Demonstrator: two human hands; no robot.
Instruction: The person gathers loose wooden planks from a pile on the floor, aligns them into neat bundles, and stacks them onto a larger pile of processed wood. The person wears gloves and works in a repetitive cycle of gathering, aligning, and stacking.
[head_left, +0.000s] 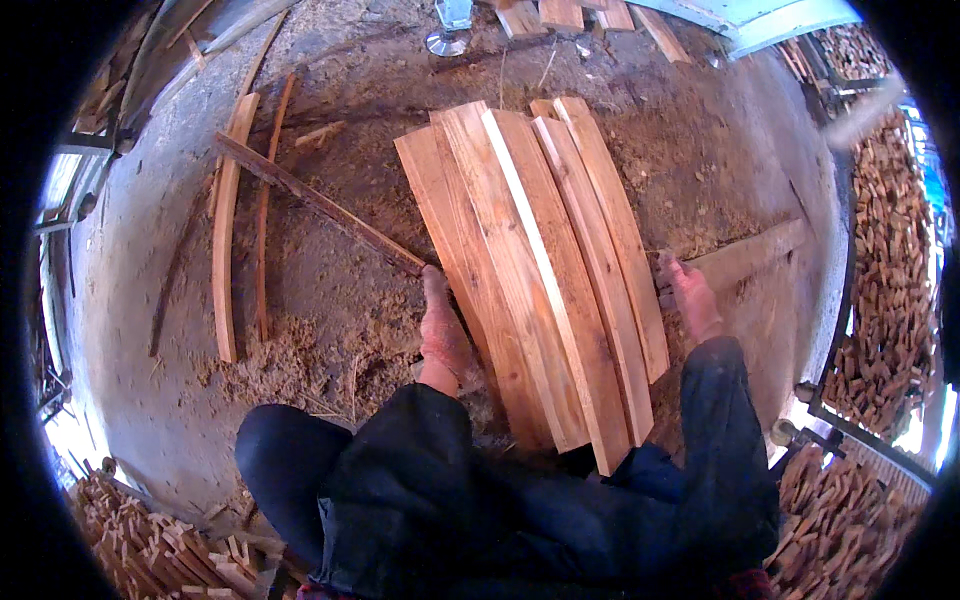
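Note:
A loose stack of long wooden planks (545, 280) lies lengthwise in front of me, its near ends reaching my lap. One narrow board edge on top shines bright white. Close along the stack's left side is my left hand (442, 335), fingers stretched forward and partly hidden from above. The end of a dark, rough-edged wood strip (325, 200) lies at its fingertips. To the right of the stack, my right hand (692, 298) extends its fingers beside the outermost plank. Whether either hand presses on the wood I cannot tell.
A pale plank (226, 250) and a thin strip (270, 220) lie at left on the sawdust-strewn floor. Another flat board (745, 258) lies beyond my right hand. Cut pieces (562, 14) and a metal-footed leg (447, 40) stand far ahead. Wood piles (880, 260) fill the right side.

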